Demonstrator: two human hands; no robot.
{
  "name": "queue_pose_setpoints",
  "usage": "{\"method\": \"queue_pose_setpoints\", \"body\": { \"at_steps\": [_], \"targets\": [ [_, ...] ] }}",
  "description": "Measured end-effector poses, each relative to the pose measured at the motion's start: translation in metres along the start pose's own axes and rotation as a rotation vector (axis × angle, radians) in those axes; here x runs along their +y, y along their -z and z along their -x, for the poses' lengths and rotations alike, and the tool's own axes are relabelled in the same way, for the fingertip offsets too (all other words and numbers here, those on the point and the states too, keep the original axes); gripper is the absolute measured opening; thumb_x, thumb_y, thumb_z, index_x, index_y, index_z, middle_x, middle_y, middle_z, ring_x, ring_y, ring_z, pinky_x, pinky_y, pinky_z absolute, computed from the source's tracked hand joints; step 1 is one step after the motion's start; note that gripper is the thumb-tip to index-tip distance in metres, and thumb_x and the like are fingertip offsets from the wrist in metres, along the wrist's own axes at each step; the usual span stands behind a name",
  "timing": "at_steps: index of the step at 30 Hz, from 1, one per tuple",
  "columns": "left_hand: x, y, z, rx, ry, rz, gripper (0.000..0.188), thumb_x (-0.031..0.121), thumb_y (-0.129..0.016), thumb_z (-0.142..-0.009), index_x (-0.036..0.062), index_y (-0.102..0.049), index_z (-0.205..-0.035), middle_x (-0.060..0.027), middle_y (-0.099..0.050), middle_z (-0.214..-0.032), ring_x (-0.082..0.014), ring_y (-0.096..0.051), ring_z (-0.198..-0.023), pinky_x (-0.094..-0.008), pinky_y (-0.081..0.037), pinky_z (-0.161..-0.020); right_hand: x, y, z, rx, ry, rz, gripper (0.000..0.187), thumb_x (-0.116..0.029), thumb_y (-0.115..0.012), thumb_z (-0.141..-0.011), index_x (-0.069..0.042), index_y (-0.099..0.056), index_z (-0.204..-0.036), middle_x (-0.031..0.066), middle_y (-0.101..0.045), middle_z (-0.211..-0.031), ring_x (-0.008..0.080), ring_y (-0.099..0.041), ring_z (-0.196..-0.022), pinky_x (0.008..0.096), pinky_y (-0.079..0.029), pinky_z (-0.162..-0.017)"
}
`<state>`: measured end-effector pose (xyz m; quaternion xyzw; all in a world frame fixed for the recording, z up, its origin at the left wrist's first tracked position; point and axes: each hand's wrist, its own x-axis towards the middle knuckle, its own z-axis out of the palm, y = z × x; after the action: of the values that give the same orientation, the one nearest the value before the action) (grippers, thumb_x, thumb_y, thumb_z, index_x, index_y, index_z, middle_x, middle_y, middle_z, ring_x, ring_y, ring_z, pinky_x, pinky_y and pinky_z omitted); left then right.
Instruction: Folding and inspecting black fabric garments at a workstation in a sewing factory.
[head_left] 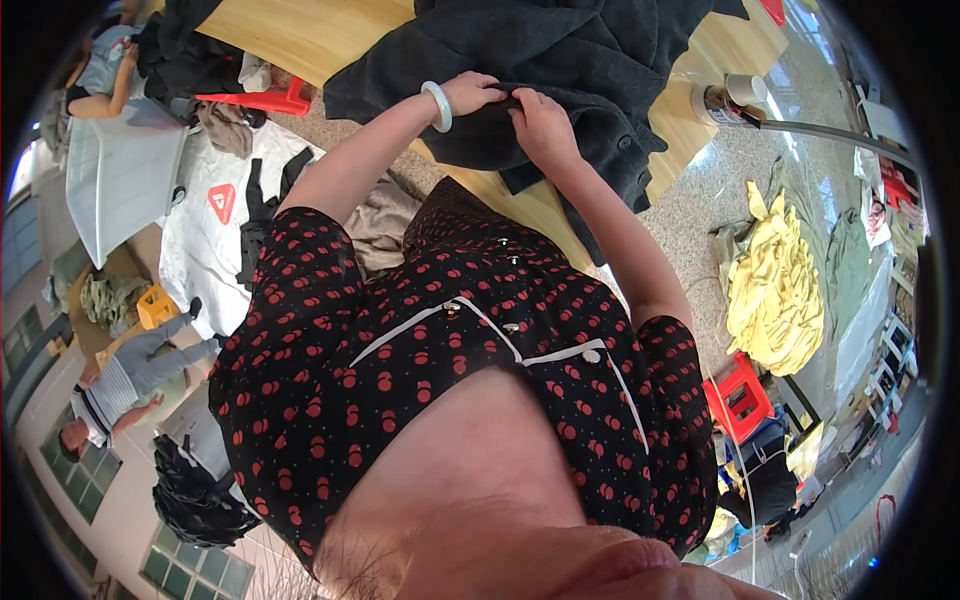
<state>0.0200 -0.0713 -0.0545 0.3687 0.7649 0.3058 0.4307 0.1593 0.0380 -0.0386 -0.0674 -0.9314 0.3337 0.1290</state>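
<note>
A dark charcoal jacket [560,50] with buttons down one edge lies spread over the light wooden table [280,38] in front of me. My left hand [470,94], with a pale bangle at the wrist, pinches a fold at its near edge. Close beside it, my right hand [545,126] grips the same fold, fingers bent over the cloth. Between the two hands the fabric is bunched, and the fingertips are partly hidden in it. Part of the jacket hangs past the table's near edge.
On the table's right stand a container [712,104] and a white cup [746,89]. Yellow cloth [775,290] is heaped on the floor at right, near a red stool [740,398]. Left are a white sheet [205,255], a translucent bin [120,170] and two people.
</note>
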Motion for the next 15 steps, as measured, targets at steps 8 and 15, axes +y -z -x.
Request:
{"method": "queue_pose_setpoints", "body": {
  "at_steps": [8,15],
  "targets": [
    [0.014,-0.007,0.014,0.001,-0.123,-0.312,0.036,0.032,-0.051,-0.074,-0.0034,-0.053,-0.081,-0.0204,-0.056,-0.085,-0.035,-0.053,-0.084,-0.0388,-0.041,-0.074,0.004,-0.003,0.004,-0.058,0.056,0.207,0.015,-0.009,-0.051,-0.074,-0.003,-0.053,-0.088,0.0122,-0.056,-0.08,0.0275,-0.054,-0.078,0.0359,-0.042,-0.071],
    [0.006,-0.025,0.017,0.116,-0.168,-0.462,0.03,0.024,-0.045,-0.077,-0.004,-0.048,-0.087,-0.022,-0.052,-0.094,-0.034,-0.048,-0.093,-0.0394,-0.039,-0.081,0.009,-0.007,0.003,-0.059,0.074,0.216,0.012,-0.009,-0.05,-0.075,-0.003,-0.052,-0.084,0.0122,-0.055,-0.077,0.0277,-0.054,-0.076,0.036,-0.042,-0.07]
  ]
}}
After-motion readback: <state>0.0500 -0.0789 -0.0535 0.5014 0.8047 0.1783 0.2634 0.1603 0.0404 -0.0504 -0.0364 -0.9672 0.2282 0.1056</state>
